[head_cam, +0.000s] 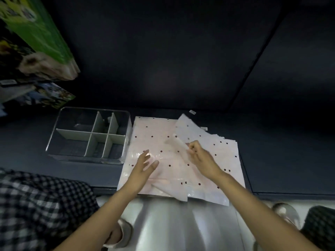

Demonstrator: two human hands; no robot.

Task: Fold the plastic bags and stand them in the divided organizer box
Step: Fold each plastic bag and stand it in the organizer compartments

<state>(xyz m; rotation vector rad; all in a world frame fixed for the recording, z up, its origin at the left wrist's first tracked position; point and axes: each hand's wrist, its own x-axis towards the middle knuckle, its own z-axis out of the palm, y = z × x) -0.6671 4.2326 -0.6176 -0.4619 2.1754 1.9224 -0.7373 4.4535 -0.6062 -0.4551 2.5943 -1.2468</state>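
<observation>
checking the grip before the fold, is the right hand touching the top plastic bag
Touching: the head view shows the right hand pinching the lifted edge of the top plastic bag.

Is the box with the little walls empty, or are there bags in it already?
Mostly empty. Through the clear organizer box, most compartments show only the bare bottom; no dotted bags stand inside. Something small sits in a back section; cannot tell what.

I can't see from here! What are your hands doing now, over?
Left hand flat on bags. Right hand pinching top bag's edge. Organizer box empty, nothing blocking.

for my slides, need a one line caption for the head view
Right hand lifts a dotted plastic bag while left hand presses the stack beside the organizer box.
</observation>
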